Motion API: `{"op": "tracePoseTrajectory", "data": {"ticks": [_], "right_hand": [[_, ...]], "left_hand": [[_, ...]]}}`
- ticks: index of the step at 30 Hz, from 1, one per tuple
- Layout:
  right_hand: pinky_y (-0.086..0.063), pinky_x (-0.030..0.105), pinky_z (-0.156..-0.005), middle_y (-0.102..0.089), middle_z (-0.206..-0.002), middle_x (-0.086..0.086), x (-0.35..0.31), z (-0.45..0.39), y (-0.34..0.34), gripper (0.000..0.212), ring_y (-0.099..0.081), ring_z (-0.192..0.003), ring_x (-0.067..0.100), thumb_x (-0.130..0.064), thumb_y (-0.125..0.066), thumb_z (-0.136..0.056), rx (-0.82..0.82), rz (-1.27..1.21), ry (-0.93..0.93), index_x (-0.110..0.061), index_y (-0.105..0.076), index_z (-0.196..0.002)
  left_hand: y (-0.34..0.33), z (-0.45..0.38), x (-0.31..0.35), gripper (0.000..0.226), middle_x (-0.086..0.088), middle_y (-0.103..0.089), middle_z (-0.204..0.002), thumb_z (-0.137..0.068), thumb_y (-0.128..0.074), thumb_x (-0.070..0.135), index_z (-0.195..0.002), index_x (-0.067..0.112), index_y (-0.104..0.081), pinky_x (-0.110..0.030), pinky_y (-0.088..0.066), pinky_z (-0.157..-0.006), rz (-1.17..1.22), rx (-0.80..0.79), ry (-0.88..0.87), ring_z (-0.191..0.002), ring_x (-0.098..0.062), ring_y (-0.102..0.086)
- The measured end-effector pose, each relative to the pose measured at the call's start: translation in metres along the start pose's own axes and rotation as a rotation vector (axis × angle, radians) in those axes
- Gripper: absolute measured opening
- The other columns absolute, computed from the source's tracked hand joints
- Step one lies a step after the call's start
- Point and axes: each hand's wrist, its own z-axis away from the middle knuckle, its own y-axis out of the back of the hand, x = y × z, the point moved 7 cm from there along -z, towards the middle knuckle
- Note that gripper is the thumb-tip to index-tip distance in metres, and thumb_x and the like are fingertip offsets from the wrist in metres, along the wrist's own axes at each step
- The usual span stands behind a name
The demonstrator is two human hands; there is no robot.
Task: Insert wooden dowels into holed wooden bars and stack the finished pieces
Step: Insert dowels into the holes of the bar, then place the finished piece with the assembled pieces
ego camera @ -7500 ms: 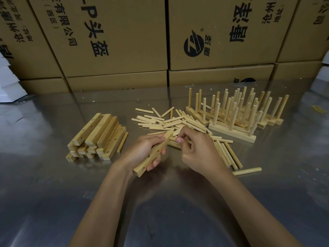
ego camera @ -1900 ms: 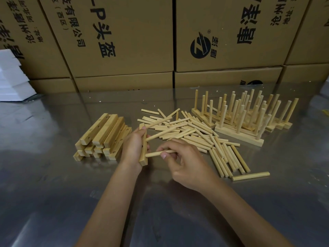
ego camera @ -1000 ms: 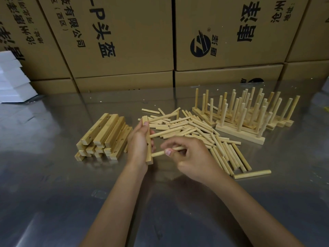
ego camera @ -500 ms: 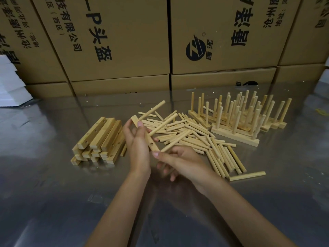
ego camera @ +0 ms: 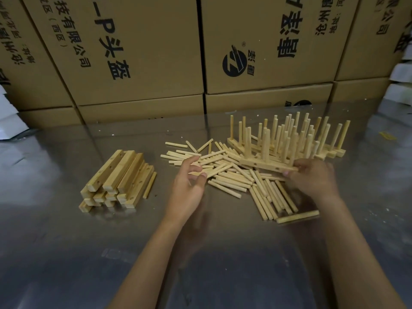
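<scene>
Right hand [ego camera: 312,177] pinches one end of a doweled bar [ego camera: 267,164], its pegs upright, just in front of the finished stack [ego camera: 289,139]. Left hand [ego camera: 189,181] hovers loosely open, holding nothing, over the loose dowels [ego camera: 227,175]; blank bars [ego camera: 116,177] lie to its left.

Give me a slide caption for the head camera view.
Right hand holds a doweled bar near finished pieces; left hand hovers open.

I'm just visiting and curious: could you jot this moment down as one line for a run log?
step: placing finished bar by finished stack | right hand: grips bar end | left hand: open, empty, over loose dowels | blank bars: piled left
</scene>
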Motion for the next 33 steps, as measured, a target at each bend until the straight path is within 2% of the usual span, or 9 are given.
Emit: {"op": "tracePoseTrajectory", "data": {"ticks": [2, 4, 8, 10, 14, 20, 24, 28, 33], "right_hand": [[-0.041, 0.043, -0.099, -0.062, -0.124, 0.012, 0.011, -0.002, 0.008, 0.037, -0.035, -0.133, 0.033, -0.033, -0.069, -0.088, 0.028, 0.109, -0.073, -0.016, -0.069, -0.122], [-0.043, 0.042, -0.091, -0.062, -0.116, 0.013, 0.016, -0.002, 0.014, 0.029, -0.037, -0.130, 0.034, -0.029, -0.067, -0.088, 0.055, 0.125, -0.139, -0.015, -0.072, -0.112], [-0.043, 0.042, -0.083, -0.058, -0.103, 0.013, 0.023, 0.000, 0.022, 0.025, -0.043, -0.126, 0.034, -0.028, -0.068, -0.085, 0.083, 0.149, -0.224, -0.011, -0.070, -0.102], [-0.045, 0.043, -0.084, -0.061, -0.107, 0.014, 0.027, 0.000, 0.023, 0.029, -0.047, -0.123, 0.034, -0.031, -0.069, -0.084, 0.076, 0.164, -0.252, -0.012, -0.069, -0.105], [-0.046, 0.043, -0.085, -0.063, -0.111, 0.017, 0.026, -0.001, 0.020, 0.031, -0.048, -0.121, 0.035, -0.029, -0.070, -0.083, 0.087, 0.167, -0.224, -0.010, -0.070, -0.107], [-0.047, 0.044, -0.096, -0.063, -0.120, 0.016, 0.026, -0.004, 0.012, 0.037, -0.048, -0.124, 0.033, -0.030, -0.072, -0.085, 0.082, 0.094, -0.175, -0.014, -0.069, -0.118], [-0.048, 0.045, -0.096, -0.064, -0.120, 0.015, 0.030, -0.008, 0.015, 0.039, -0.051, -0.122, 0.034, -0.034, -0.073, -0.086, 0.052, 0.097, -0.158, -0.014, -0.069, -0.120], [-0.050, 0.045, -0.095, -0.065, -0.115, 0.015, 0.035, -0.011, 0.014, 0.037, -0.055, -0.116, 0.035, -0.032, -0.074, -0.085, 0.012, 0.088, -0.190, -0.013, -0.069, -0.117], [-0.051, 0.045, -0.091, -0.067, -0.100, 0.015, 0.032, -0.010, 0.016, 0.022, -0.058, -0.107, 0.034, -0.031, -0.069, -0.087, 0.002, 0.191, -0.169, -0.018, -0.073, -0.105]], "left_hand": [[0.001, -0.001, -0.001, 0.037, 0.009, -0.064, -0.107, -0.098, -0.058, 0.015, -0.125, 0.038, -0.054, -0.045, -0.053, -0.094, -0.026, -0.003, -0.002, -0.099, -0.002, -0.059], [0.001, -0.001, -0.001, 0.036, 0.008, -0.064, -0.106, -0.098, -0.057, 0.014, -0.127, 0.034, -0.055, -0.044, -0.054, -0.091, -0.034, -0.009, -0.005, -0.097, -0.002, -0.059], [0.002, -0.002, -0.001, 0.037, 0.007, -0.065, -0.106, -0.097, -0.056, 0.013, -0.131, 0.030, -0.056, -0.023, -0.045, -0.081, -0.092, -0.012, -0.038, -0.092, 0.008, -0.055], [0.002, -0.002, -0.001, 0.037, 0.006, -0.065, -0.108, -0.098, -0.056, 0.014, -0.131, 0.029, -0.055, -0.015, -0.042, -0.077, -0.118, -0.016, -0.038, -0.093, 0.006, -0.056], [0.003, -0.003, -0.003, 0.036, 0.005, -0.065, -0.109, -0.098, -0.056, 0.014, -0.131, 0.029, -0.055, -0.007, -0.039, -0.073, -0.147, -0.013, -0.040, -0.093, 0.002, -0.057], [0.003, -0.004, -0.005, 0.037, 0.005, -0.063, -0.111, -0.098, -0.056, 0.015, -0.134, 0.026, -0.055, -0.012, -0.039, -0.074, -0.183, -0.015, -0.046, -0.097, -0.003, -0.057], [0.004, -0.004, -0.005, 0.037, 0.005, -0.063, -0.111, -0.098, -0.056, 0.015, -0.133, 0.028, -0.055, -0.014, -0.040, -0.073, -0.178, -0.016, -0.042, -0.096, -0.003, -0.058], [0.006, -0.005, -0.005, 0.037, 0.007, -0.062, -0.110, -0.098, -0.056, 0.015, -0.132, 0.029, -0.055, -0.008, -0.038, -0.070, -0.192, -0.006, -0.044, -0.092, -0.002, -0.058], [0.006, -0.006, -0.006, 0.038, 0.008, -0.061, -0.111, -0.097, -0.056, 0.015, -0.132, 0.029, -0.056, -0.002, -0.038, -0.065, -0.204, -0.006, -0.049, -0.091, -0.001, -0.059]]}}
